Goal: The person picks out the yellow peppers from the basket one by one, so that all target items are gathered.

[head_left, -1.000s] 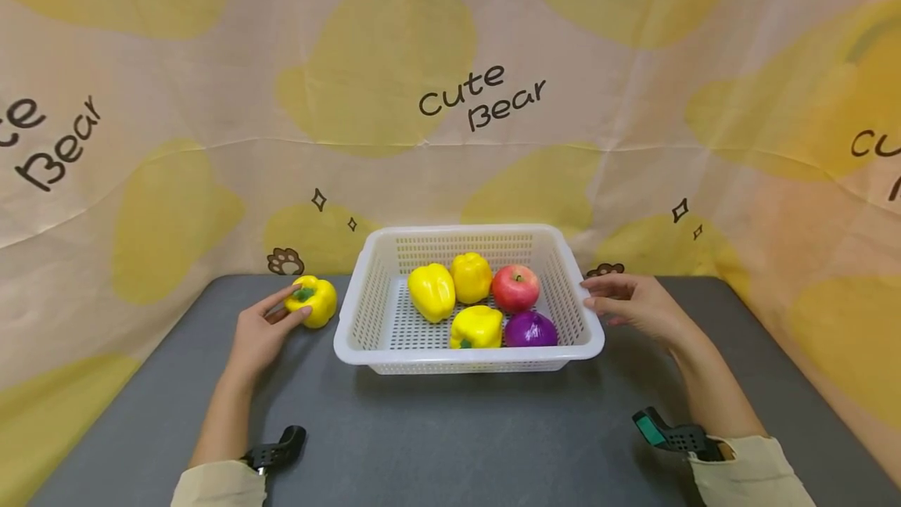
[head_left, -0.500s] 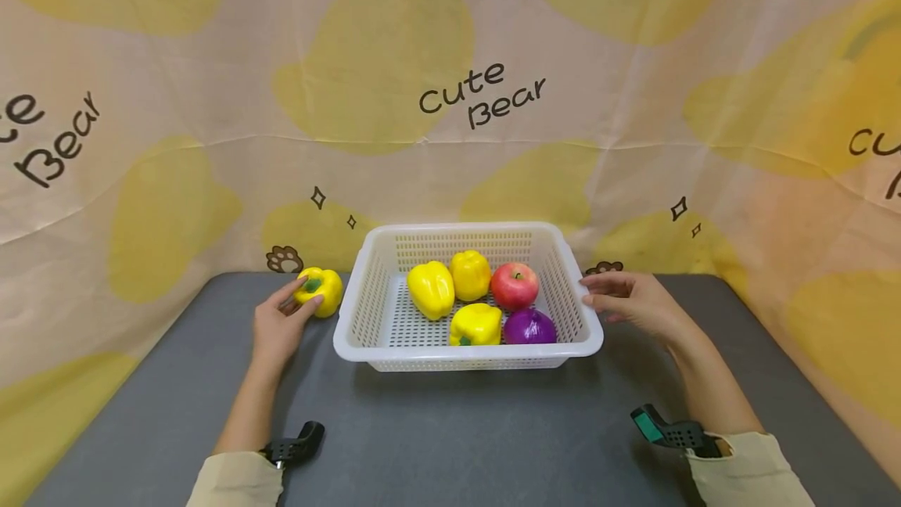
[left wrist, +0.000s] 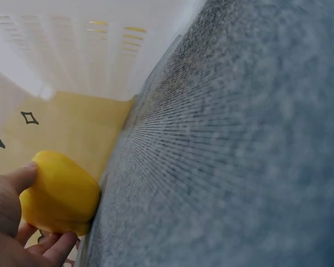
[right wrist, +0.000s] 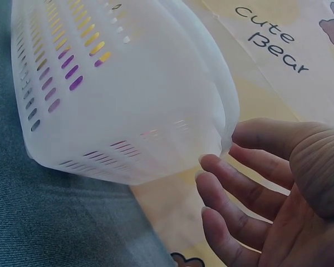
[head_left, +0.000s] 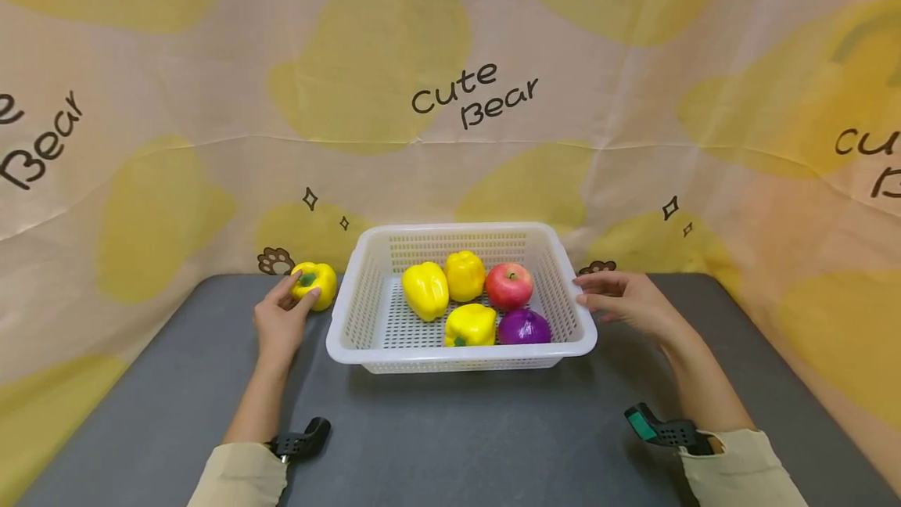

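My left hand grips a yellow bell pepper just left of the white plastic basket. In the left wrist view, thumb and fingers are spread around the pepper, its side right at the table surface. The green stem end faces the hand. On the other side, my right hand pinches the basket's right rim, as the right wrist view shows with thumb and index fingertip at the rim. Inside the basket lie several yellow bell peppers, a red apple and a purple onion.
The basket stands toward the back of the grey table. Behind it hangs a patterned cloth with "cute bear" lettering, close to the table's far edge. Each wrist wears a black camera band.
My left hand has moved the gripped pepper a little away from me and toward the basket. The right hand stays at the basket rim. The head view has shifted slightly.
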`<state>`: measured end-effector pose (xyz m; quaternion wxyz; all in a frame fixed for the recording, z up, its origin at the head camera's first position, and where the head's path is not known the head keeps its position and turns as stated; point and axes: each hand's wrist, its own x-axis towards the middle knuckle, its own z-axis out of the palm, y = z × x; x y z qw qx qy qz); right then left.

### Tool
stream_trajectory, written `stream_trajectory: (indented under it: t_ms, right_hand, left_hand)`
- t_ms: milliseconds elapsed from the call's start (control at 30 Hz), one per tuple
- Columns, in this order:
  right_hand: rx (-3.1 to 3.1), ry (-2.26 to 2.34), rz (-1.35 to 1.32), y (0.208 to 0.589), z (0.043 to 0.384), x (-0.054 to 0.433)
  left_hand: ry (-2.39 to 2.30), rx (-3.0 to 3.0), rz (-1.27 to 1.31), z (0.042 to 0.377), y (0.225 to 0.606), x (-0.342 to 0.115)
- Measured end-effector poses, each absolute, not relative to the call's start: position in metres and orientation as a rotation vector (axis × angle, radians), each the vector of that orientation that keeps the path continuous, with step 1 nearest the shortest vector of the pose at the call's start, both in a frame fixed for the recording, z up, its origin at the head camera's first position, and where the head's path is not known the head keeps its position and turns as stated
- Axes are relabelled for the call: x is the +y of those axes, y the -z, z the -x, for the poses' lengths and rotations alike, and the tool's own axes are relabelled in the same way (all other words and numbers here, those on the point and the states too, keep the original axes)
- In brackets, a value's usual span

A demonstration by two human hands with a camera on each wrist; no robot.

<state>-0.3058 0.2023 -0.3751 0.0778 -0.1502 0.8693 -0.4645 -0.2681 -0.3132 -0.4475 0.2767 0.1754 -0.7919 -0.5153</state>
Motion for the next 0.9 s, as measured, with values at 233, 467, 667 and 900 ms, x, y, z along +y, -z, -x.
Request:
stream_trajectory:
  t_ms: [233,467,667,900]
  right_hand:
    - [2.607,1.39,0.438,0.374,0.306,0.201]
    - [2.61,1.366,0.431,0.376,0.306,0.203]
    - [2.61,1.372,0.419,0.376,0.304,0.203]
    - [2.604,1.378,0.442,0.375,0.305,0.201]
  left_hand:
    - [1.365,-2.148,-0.468,0.268,0.445,-0.316]
    - [1.325,-2.256,-0.481,0.259,0.437,-0.317]
    - [1.279,-2.245,-0.472,0.25,0.412,-0.311]
    - [1.256,-2.245,-0.376,0.236,0.376,-0.29]
